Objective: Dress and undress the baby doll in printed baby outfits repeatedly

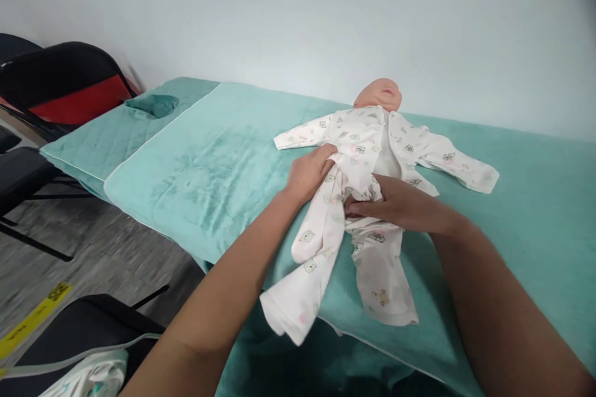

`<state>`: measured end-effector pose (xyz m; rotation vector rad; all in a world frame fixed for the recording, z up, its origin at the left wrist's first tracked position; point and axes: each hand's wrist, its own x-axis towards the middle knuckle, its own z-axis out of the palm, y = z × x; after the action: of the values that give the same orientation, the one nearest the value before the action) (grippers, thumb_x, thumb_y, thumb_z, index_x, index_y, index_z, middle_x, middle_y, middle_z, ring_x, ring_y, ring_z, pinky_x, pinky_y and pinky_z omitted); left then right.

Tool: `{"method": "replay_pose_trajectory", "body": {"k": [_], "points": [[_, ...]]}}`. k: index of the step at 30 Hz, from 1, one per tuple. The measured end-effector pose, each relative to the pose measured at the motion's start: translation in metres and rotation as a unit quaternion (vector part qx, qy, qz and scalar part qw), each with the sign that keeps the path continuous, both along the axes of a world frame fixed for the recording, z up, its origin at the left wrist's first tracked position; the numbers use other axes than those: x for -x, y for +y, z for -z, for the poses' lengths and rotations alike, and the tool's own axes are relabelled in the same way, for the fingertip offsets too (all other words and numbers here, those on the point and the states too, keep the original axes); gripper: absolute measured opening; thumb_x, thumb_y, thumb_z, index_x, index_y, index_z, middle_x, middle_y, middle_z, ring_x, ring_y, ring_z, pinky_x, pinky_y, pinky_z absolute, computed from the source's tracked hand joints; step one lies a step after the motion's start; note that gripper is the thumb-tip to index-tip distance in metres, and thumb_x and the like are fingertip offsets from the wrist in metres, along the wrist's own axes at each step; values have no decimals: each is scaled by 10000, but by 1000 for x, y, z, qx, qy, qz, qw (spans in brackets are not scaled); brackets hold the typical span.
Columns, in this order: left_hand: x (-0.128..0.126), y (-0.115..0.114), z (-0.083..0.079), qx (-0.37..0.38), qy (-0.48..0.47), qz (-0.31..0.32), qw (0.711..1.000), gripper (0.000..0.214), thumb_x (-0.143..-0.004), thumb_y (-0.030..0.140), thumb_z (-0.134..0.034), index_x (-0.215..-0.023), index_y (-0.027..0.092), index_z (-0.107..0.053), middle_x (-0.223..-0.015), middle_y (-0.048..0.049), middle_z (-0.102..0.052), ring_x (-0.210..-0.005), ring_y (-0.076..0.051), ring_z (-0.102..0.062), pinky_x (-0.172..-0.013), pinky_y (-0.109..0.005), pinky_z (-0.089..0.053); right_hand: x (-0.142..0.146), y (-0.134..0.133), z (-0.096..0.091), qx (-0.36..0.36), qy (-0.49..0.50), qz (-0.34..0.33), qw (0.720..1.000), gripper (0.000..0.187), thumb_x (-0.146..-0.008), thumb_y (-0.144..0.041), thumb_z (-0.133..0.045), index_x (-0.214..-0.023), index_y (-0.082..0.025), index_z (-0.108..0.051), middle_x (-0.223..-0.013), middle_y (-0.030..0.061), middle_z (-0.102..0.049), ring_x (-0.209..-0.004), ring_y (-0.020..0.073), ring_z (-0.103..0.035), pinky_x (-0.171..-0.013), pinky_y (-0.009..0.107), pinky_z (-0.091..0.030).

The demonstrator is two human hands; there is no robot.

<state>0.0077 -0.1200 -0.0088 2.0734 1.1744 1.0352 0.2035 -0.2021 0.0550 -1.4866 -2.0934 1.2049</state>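
Observation:
A baby doll (379, 94) lies on its back on a teal towel (195, 161), dressed in a white printed sleepsuit (358, 136) whose front is open at the chest. My left hand (310, 169) is closed on the sleepsuit fabric at the doll's hip. My right hand (395, 201) presses and pinches the fabric at the crotch, fingers pointing left. The suit's two legs (382, 273) hang flat toward the near edge of the bed.
The bed (535, 211) is covered in teal cloth, with a small folded teal cloth (153, 104) at its far left corner. Black and red folding chairs (69, 90) stand to the left. A dark bag (84, 335) holding printed cloth sits at the lower left on the floor.

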Motion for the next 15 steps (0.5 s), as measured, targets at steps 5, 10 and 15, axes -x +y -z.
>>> {"method": "replay_pose_trajectory", "body": {"k": [5, 10, 15], "points": [[17, -19, -5, 151, -141, 54, 977, 215, -745, 275, -680, -944, 193, -674, -905, -17, -659, -818, -178, -574, -754, -281, -428, -3, 0, 4, -8, 46, 35, 998, 314, -817, -506, -690, -1010, -259, -674, -942, 31, -735, -853, 263, -686, -689, 351, -513], [30, -30, -13, 236, -250, 123, 931, 291, -811, 454, -678, -868, 174, -728, -889, -50, -676, -845, -174, -585, -791, -288, -434, -3, -2, 12, -105, 149, 157, 971, 330, -846, -557, -631, -877, -229, -648, -794, 30, -677, -656, 184, -609, -560, 302, -457], [24, -24, -3, 225, -248, 83, 938, 269, -776, 391, -739, -936, 179, -700, -859, -16, -631, -799, -137, -546, -761, -264, -418, -1, 2, 8, -265, -6, 347, 900, 269, -845, -504, -614, -867, -235, -620, -792, 60, -681, -734, 229, -615, -671, 361, -468]]}}
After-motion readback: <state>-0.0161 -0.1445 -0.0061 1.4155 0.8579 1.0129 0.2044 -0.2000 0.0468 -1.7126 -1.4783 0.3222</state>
